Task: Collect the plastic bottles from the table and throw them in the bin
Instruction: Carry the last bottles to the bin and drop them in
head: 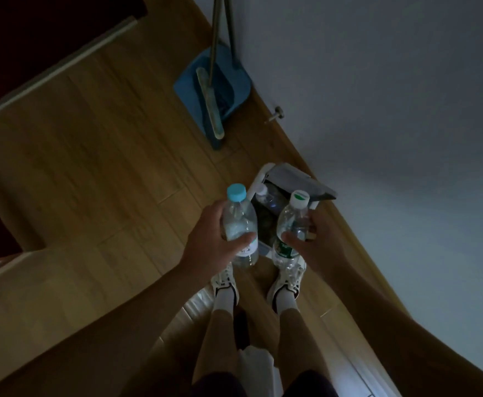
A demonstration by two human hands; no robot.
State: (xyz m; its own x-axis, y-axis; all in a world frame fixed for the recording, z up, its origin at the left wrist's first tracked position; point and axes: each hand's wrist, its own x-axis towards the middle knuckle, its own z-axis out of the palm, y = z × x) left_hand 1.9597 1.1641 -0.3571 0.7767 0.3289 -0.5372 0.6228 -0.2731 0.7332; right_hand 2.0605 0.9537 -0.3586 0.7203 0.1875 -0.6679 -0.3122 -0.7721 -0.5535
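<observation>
Here's the drop-off: the left grip is wrapped round a blue-capped bottle and the right grip round a green-labelled bottle. Both hang just above the open bin at the floor's edge by the wall. Another bottle lies inside. The next move looks simple: carry both forward over the opening, then release.

The blue-capped bottle and the white-capped bottle are clear, glossy plastic with smooth, duller caps. The floor is smooth wood-look board with a faint sheen. At twelve o'clock the dustpan is smooth blue plastic, and its handle looks like dull metal. The bin, just beyond the bottles, has a smooth white plastic rim. The wall, toward three o'clock, is matt paint.
</observation>
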